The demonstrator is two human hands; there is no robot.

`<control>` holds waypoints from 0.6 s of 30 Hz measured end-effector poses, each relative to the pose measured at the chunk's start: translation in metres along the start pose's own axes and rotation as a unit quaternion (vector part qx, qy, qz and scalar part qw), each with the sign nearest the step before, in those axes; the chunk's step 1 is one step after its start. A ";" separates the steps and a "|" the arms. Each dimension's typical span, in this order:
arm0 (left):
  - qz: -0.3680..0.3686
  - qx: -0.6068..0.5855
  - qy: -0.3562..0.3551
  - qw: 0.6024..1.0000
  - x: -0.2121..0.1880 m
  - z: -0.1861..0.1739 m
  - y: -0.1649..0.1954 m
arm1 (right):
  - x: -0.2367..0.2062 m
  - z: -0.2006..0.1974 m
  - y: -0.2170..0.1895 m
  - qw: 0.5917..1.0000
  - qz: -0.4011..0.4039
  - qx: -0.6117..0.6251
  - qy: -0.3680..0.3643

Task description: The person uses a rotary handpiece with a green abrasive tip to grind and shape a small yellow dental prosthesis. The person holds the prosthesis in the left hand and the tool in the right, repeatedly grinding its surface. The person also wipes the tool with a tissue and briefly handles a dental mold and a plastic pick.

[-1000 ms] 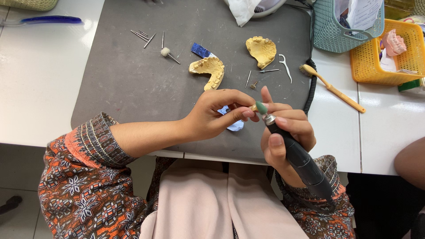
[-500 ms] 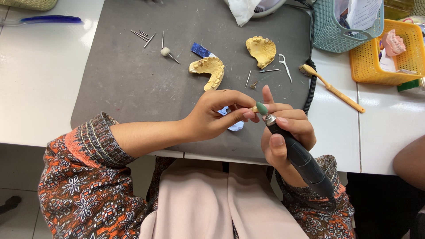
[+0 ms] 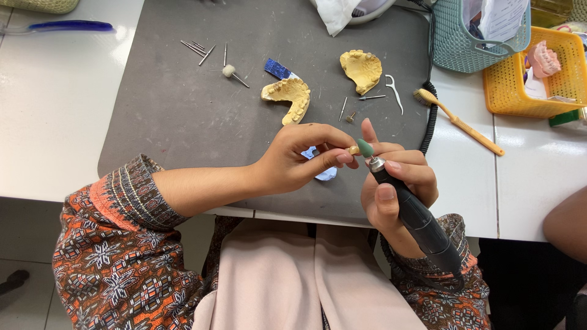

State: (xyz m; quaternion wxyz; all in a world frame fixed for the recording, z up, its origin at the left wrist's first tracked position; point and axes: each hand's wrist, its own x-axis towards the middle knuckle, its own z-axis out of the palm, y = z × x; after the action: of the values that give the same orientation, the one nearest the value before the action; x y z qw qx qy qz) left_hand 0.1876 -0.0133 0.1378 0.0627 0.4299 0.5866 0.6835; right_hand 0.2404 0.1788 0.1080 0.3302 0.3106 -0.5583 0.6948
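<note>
Nothing much has shifted since the earlier frames: both hands stay raised just above the near edge of the bench, over the grey mat (image 3: 183, 116). Left hand (image 3: 299, 162) is closed in a pinch, fingertips gripping a small yellowish piece (image 3: 353, 150). Right hand (image 3: 394, 189) is wrapped firmly round a black rotary handpiece (image 3: 422, 229), its green cone-shaped tip (image 3: 365, 148) touching the small piece. Under the hands, on the mat's near edge, lies a pale blue-white scrap (image 3: 321, 172). Farther back on the mat sit two yellow plaster tooth casts, one arch-shaped (image 3: 287, 98) near the middle, the other (image 3: 362, 68) toward the far right corner, with loose metal burs (image 3: 199, 50) toward the far left. A wooden-handled brush (image 3: 458, 122) lies on the white bench just off the mat's right edge, near a yellow basket (image 3: 526, 79) and a teal basket (image 3: 455, 43).
</note>
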 end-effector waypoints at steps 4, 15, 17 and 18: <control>-0.001 0.007 0.004 1.000 0.000 0.000 0.000 | -0.001 0.001 -0.001 1.000 0.005 -0.007 0.002; 0.005 0.011 0.006 1.000 -0.001 0.000 0.001 | 0.001 0.001 0.000 1.000 -0.019 -0.003 -0.017; -0.004 0.021 0.008 1.000 -0.001 0.000 0.002 | 0.001 0.001 0.000 1.000 -0.021 -0.006 -0.012; -0.008 0.026 0.008 1.000 -0.001 0.000 0.002 | 0.001 0.001 0.000 1.000 -0.020 -0.005 -0.012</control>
State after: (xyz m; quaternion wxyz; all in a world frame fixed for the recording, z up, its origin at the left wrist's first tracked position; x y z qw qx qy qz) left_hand 0.1891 -0.0144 0.1389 0.0515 0.4212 0.6082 0.6709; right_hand 0.2399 0.1777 0.1084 0.3387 0.3281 -0.5596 0.6815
